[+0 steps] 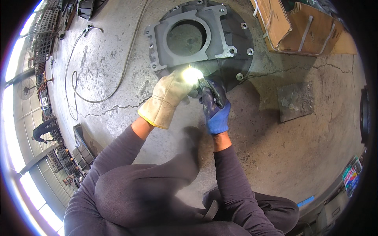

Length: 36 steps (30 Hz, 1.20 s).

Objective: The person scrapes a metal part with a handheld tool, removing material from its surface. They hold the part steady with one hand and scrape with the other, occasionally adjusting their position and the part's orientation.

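A large grey metal casting (224,31) with a round opening and bolt holes round its rim lies on the floor in front of me. My right hand (214,104), in a blue glove with a dark coating, is closed round a slim dark tool (212,92). A very bright light (191,76) glows at the tool's upper left end, by the casting's near edge. My left hand (167,94), in a pale leather glove with a yellow-trimmed cuff, is right beside this light. Glare hides its fingers, so whether they grip anything does not show.
A thin hose (118,86) curves over the concrete floor at left, near a spray-gun-like handle (92,28). An opened cardboard box (311,29) stands at far right. Nearer lies a flat dark plate (295,101). My bent knee (130,185) is below my arms.
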Tool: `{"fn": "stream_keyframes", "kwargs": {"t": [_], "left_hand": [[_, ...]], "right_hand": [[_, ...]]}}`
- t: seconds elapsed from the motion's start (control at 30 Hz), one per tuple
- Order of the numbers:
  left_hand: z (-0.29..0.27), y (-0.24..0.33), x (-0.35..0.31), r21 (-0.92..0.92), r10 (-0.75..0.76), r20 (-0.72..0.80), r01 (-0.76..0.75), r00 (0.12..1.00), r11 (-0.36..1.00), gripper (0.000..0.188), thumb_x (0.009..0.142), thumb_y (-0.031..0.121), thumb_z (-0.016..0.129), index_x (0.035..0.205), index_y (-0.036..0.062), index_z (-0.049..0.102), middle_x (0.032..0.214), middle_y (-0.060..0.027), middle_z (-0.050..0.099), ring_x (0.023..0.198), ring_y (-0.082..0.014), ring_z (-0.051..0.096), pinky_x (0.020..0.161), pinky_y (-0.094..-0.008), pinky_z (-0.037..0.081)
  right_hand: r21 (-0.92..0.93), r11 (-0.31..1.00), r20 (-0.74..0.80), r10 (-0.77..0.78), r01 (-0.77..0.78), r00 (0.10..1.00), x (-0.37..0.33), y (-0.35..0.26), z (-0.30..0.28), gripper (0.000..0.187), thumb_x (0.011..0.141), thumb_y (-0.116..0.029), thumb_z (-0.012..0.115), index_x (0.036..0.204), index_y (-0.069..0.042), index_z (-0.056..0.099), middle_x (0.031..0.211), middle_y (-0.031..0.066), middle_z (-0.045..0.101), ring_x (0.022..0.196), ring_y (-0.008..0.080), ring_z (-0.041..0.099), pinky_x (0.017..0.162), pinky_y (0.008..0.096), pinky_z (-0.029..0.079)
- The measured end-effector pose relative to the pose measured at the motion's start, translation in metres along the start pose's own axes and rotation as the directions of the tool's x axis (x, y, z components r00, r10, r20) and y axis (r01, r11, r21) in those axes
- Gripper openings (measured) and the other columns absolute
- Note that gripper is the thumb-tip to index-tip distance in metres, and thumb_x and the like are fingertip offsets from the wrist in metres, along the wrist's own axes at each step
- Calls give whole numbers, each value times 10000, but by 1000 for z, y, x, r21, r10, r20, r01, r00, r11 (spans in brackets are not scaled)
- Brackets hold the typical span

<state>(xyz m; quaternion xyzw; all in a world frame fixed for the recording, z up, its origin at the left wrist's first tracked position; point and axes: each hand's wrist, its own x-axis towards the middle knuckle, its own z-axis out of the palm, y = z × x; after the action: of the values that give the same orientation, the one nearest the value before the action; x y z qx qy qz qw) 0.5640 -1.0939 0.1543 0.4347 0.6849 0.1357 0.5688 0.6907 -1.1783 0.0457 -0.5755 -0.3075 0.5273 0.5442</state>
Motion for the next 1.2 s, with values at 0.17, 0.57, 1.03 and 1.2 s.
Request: {"fn": "stream_keyframes", "kwargs": {"t": [0.17, 0.57, 1.03, 1.2], "left_hand": [[-2, -2, 4, 73, -58, 20, 56, 998, 996, 348, 1054, 270, 722, 1344, 78, 719, 1016, -17, 758, 803, -96, 745, 584, -247, 580], [-1, -1, 2, 58, 12, 15, -12, 1000, 998, 338, 1033, 237, 718, 1329, 74, 725, 994, -17, 777, 787, -84, 734, 578, -239, 569], [2, 3, -1, 32, 16, -18, -16, 1000, 999, 339, 1024, 199, 727, 1332, 58, 728, 970, -23, 780, 777, -79, 731, 585, -239, 576], [2, 4, 0, 51, -18, -23, 20, 1000, 998, 329, 1027, 188, 718, 1331, 64, 733, 962, -33, 783, 782, -76, 729, 588, -234, 578]], "right_hand": [[51, 994, 72, 94, -98, 993, 0, -2, -8, 258, 1008, -146, 732, 1247, -50, 757, 1147, 116, 775, 953, 226, 745, 837, 367, 597], [76, 996, 105, 35, -43, 994, -6, -11, -15, 315, 1057, -129, 687, 1351, -15, 710, 1023, 41, 756, 794, 89, 670, 639, 245, 511], [230, 932, 130, 255, -279, 958, -1, -31, -10, 313, 1052, -123, 676, 1334, 11, 700, 977, 70, 761, 785, 108, 694, 612, 246, 515], [239, 942, 136, 209, -237, 968, -2, -32, -11, 327, 1043, -119, 688, 1333, 30, 683, 956, 88, 770, 771, 113, 699, 615, 250, 516]]}}
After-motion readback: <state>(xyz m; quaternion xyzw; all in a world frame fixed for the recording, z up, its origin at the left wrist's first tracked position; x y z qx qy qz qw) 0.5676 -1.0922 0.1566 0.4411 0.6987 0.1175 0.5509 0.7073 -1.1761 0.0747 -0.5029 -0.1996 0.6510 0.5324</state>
